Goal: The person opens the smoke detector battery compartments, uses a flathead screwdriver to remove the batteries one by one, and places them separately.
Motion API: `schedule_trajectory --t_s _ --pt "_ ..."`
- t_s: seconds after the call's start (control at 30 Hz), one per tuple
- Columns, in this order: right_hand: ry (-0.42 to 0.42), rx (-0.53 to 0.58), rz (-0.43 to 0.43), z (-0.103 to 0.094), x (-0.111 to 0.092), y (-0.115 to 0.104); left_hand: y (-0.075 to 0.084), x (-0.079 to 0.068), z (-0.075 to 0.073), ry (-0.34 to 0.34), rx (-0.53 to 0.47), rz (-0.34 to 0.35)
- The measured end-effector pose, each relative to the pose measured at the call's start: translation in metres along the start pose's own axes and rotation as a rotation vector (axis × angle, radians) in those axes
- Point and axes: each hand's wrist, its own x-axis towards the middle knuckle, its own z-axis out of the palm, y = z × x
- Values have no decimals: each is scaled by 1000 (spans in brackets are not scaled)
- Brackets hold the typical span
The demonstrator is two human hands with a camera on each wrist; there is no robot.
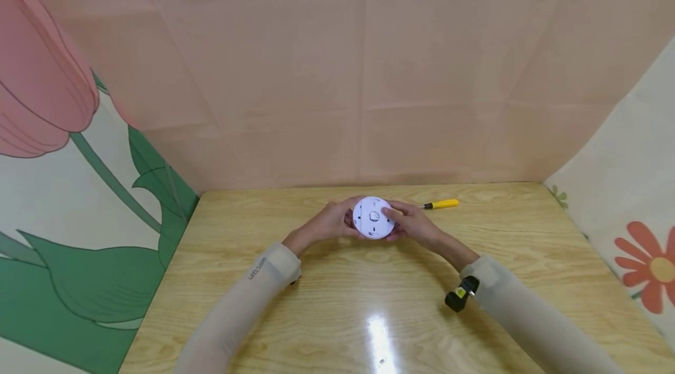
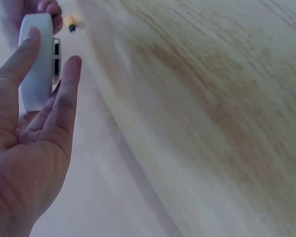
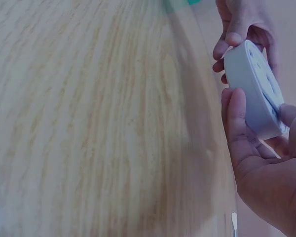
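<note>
A round white plastic device (image 1: pixel 368 226), like a smoke detector, is held up above the far part of the table, its flat face with slots and a small central square toward the head camera. My left hand (image 1: pixel 333 220) grips its left edge; in the left wrist view the thumb lies on one side of the device (image 2: pixel 35 74) and the fingers on the other. From the right, my right hand (image 1: pixel 416 224) holds the opposite edge. Its thumb presses on the slotted face, and in the right wrist view its other fingers support the rim of the device (image 3: pixel 244 79).
A screwdriver (image 1: pixel 445 204) with a yellow and black handle lies on the wooden table (image 1: pixel 327 315) just beyond the right hand, its shaft partly hidden. Behind the table's far edge hangs a plain pinkish cloth (image 1: pixel 285 98). Flower-printed cloths flank both sides.
</note>
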Motion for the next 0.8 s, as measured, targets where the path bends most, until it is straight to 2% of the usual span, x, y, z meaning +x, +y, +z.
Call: schedule_trajectory --t_s 0.2,0.47,0.8 --pt "-25 -16 -12 2 -3 6 -7 -1 5 -13 -58 -5" --pt "-27 -58 -36 3 -3 12 -10 -5 8 -28 -208 -84" --pt "-42 -57 -61 3 -5 14 -10 -9 9 -11 -285 -148"
